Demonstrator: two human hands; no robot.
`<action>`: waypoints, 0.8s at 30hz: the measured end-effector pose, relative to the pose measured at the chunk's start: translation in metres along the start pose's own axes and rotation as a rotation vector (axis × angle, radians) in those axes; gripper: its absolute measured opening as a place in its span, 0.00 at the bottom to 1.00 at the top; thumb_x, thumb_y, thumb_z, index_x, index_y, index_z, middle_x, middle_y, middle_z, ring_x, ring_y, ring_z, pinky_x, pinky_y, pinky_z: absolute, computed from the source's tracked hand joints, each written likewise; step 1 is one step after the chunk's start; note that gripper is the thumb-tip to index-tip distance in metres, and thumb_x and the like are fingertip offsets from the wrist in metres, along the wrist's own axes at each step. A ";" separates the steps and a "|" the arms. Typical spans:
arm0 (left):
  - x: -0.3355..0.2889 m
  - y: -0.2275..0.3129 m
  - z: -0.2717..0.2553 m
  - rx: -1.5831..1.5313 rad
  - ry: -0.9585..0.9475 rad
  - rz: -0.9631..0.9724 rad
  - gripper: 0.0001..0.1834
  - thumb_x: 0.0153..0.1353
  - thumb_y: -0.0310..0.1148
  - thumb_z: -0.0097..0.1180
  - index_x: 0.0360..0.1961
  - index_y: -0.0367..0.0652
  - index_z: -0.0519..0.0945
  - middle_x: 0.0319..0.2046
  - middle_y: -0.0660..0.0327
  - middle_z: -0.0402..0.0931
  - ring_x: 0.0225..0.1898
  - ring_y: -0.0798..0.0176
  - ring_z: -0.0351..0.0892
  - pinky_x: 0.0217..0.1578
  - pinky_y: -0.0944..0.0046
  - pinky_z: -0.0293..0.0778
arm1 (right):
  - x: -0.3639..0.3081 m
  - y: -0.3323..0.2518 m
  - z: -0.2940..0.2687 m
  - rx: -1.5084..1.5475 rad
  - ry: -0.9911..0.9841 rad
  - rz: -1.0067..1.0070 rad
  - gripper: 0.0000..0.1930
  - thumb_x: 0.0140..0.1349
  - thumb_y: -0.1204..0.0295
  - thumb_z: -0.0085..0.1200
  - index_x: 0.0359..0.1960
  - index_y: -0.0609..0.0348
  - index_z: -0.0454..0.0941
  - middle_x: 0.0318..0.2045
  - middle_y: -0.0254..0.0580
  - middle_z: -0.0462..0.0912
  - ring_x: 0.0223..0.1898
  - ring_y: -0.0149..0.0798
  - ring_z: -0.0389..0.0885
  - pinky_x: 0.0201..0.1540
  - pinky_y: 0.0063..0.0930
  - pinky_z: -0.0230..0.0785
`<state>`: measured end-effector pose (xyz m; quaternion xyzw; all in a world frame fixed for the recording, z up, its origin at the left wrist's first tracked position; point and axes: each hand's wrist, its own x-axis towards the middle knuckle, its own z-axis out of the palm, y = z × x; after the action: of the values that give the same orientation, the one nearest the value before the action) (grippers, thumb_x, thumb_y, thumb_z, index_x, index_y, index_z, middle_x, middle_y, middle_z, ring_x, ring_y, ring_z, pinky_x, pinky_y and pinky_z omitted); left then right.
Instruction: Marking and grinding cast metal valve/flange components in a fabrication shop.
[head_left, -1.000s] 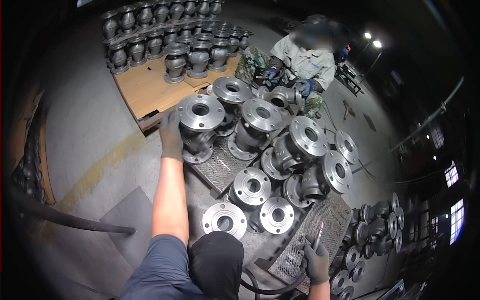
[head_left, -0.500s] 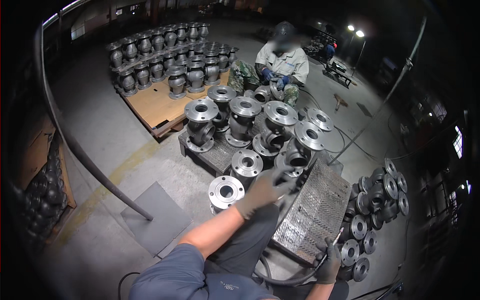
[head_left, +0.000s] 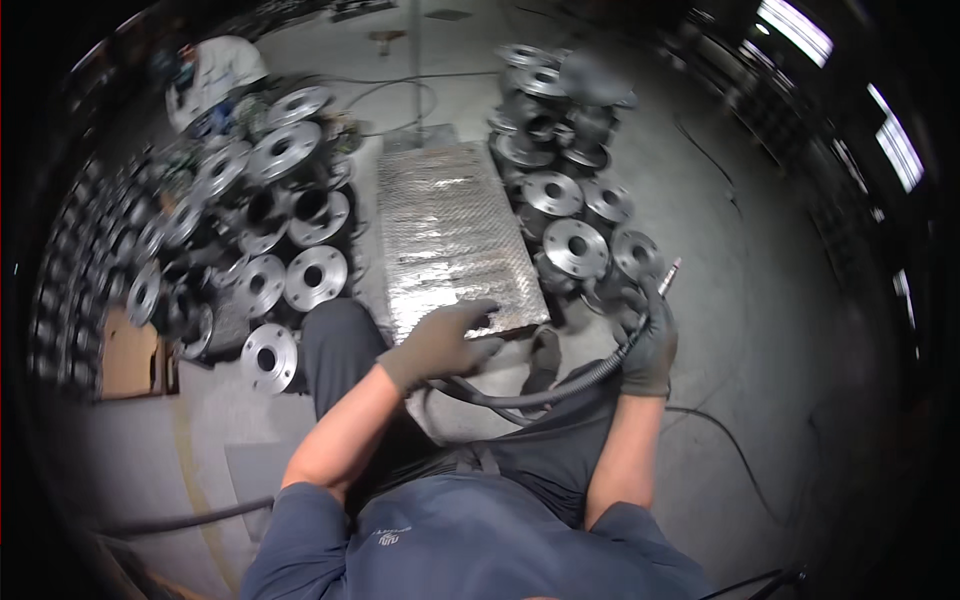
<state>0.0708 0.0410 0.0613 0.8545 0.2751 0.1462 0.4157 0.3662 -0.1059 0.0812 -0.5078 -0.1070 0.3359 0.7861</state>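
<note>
My left hand (head_left: 438,345), in a grey-brown glove, hovers over the near edge of a low metal bench (head_left: 440,220) with a patterned top. Its fingers are apart and nothing is in them. In my right hand (head_left: 652,350), also gloved, is a slim hose-fed hand tool (head_left: 671,274) with a pale pointed tip, held tip up. The tool's body is mostly hidden by the fingers. Its dark ribbed hose (head_left: 560,393) curves leftward across my knees. Nearest to the right hand stand grey flanged valve bodies (head_left: 575,250), beside the bench.
More flanged valve bodies (head_left: 316,280) crowd the left of the bench, with further rows behind. A co-worker in a pale jacket (head_left: 222,75) sits at the far left. A thin upright pole (head_left: 416,70) stands beyond the bench, and cables (head_left: 735,455) lie on the floor.
My view has swung right. The left hand has left the valve bodies on the left and moved over the bench's near edge. The right hand still holds the tool.
</note>
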 end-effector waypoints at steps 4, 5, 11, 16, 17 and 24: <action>0.063 -0.027 0.014 0.139 -0.032 0.026 0.34 0.65 0.44 0.74 0.69 0.38 0.82 0.53 0.46 0.91 0.55 0.47 0.92 0.59 0.51 0.84 | 0.021 -0.023 -0.028 0.061 0.162 -0.056 0.21 0.85 0.65 0.49 0.74 0.57 0.78 0.41 0.44 0.88 0.22 0.21 0.68 0.21 0.20 0.58; 0.076 -0.035 0.020 0.165 -0.054 0.040 0.33 0.66 0.44 0.73 0.68 0.38 0.83 0.52 0.47 0.91 0.55 0.46 0.92 0.59 0.50 0.85 | 0.023 -0.024 -0.033 0.069 0.160 -0.073 0.22 0.85 0.66 0.48 0.76 0.57 0.77 0.42 0.44 0.88 0.22 0.21 0.68 0.21 0.20 0.59; 0.156 -0.047 0.036 0.242 -0.181 0.039 0.34 0.66 0.45 0.72 0.69 0.39 0.82 0.52 0.47 0.91 0.55 0.45 0.92 0.59 0.49 0.85 | 0.046 -0.026 -0.047 -0.020 0.171 -0.022 0.25 0.86 0.66 0.44 0.80 0.55 0.72 0.40 0.42 0.86 0.22 0.21 0.68 0.21 0.20 0.60; 0.233 -0.062 0.018 0.322 -0.183 0.042 0.36 0.66 0.45 0.74 0.70 0.39 0.81 0.57 0.45 0.89 0.59 0.46 0.90 0.62 0.48 0.83 | 0.055 -0.005 -0.048 -0.044 0.223 0.094 0.23 0.86 0.61 0.50 0.76 0.55 0.77 0.36 0.46 0.84 0.18 0.24 0.70 0.17 0.25 0.66; 0.253 -0.069 0.011 0.331 -0.139 0.057 0.36 0.66 0.45 0.74 0.70 0.39 0.81 0.57 0.45 0.89 0.59 0.45 0.90 0.62 0.48 0.83 | 0.058 -0.003 -0.047 -0.038 0.202 0.082 0.23 0.86 0.61 0.49 0.76 0.56 0.76 0.36 0.46 0.84 0.18 0.24 0.70 0.17 0.25 0.66; 0.446 -0.060 -0.060 0.621 0.503 0.445 0.41 0.62 0.39 0.75 0.74 0.38 0.73 0.55 0.42 0.83 0.54 0.34 0.85 0.54 0.41 0.80 | 0.078 -0.011 -0.012 0.008 0.178 0.187 0.28 0.88 0.65 0.40 0.79 0.74 0.63 0.30 0.44 0.82 0.17 0.27 0.69 0.18 0.26 0.67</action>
<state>0.3806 0.3725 0.0602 0.9148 0.2082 0.3457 0.0186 0.4354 -0.0683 0.0718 -0.5402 0.0124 0.3617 0.7598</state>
